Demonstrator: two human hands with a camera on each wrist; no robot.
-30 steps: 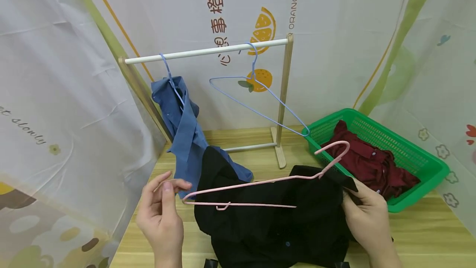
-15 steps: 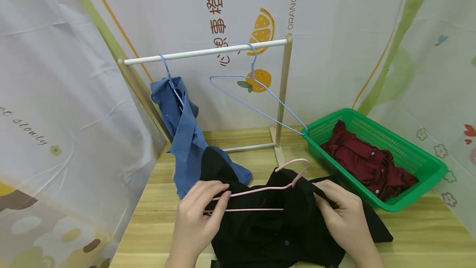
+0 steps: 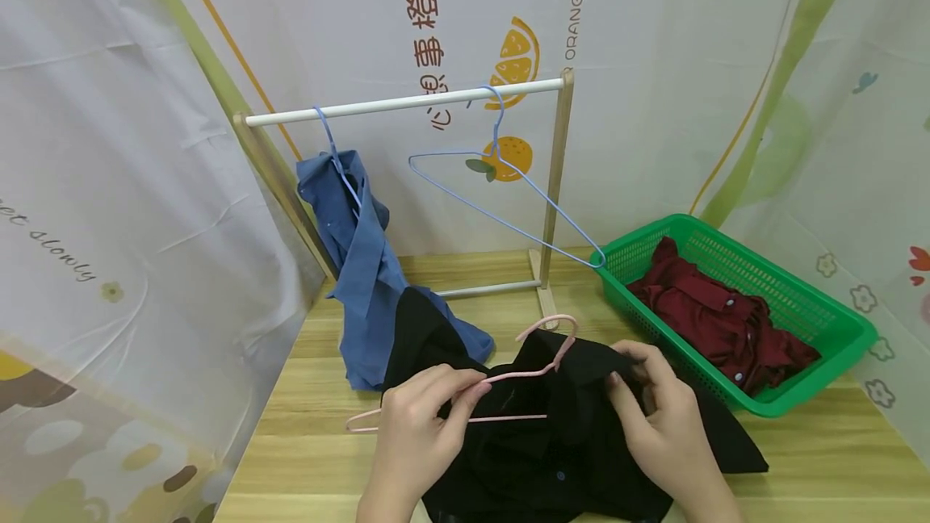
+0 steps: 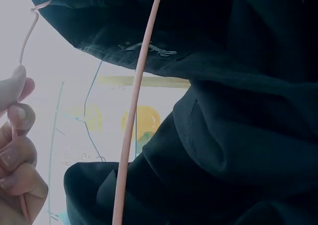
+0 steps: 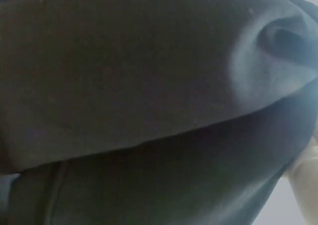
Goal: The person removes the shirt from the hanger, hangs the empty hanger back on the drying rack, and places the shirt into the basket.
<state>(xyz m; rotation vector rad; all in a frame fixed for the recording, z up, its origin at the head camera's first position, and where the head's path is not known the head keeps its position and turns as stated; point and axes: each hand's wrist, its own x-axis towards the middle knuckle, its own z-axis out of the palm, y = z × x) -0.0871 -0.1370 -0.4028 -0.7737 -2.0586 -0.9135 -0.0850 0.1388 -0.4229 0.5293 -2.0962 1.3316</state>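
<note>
- I am pinching the upper wire of the pink hanger [image 3: 465, 398] with my left hand [image 3: 421, 434]; since a moment ago I have been sliding it leftward, so its left tip is now poking out past the black shirt [image 3: 552, 442].
- My right hand [image 3: 654, 418] is gripping the shirt's collar fabric, fingers curled, just right of the hook.
- The shirt is lying on the near table [image 3: 835, 458], its right shoulder seemingly working onto the hanger.

The head view looks down and forward at the wooden table [image 3: 835, 458]; both wrist views sit very near the black shirt [image 3: 552, 442], at its 6 o'clock.
</note>
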